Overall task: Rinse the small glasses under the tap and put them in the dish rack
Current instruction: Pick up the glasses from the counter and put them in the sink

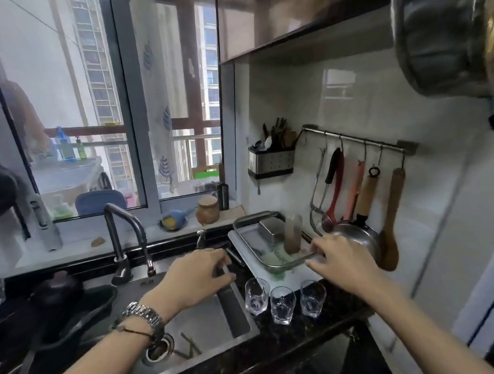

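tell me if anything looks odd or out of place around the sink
One thing: a pair of chopsticks lies crossed in the sink basin by the drain. The three small glasses stand upright on the counter, nothing spilled.

A home kitchen in a high-rise flat. A stainless steel sink with a dark bent tap is set into a black speckled stone surface. Beside it stands a dish rack on a white tray. On the white tiled wall, a metal rail carries hanging utensils: spatulas, a wooden spoon and a small saucepan. A wall-mounted caddy holds knives and chopsticks. A dark cupboard hangs overhead. The window behind the sink looks onto a balcony and tall apartment towers. Three small glasses stand on the surface.
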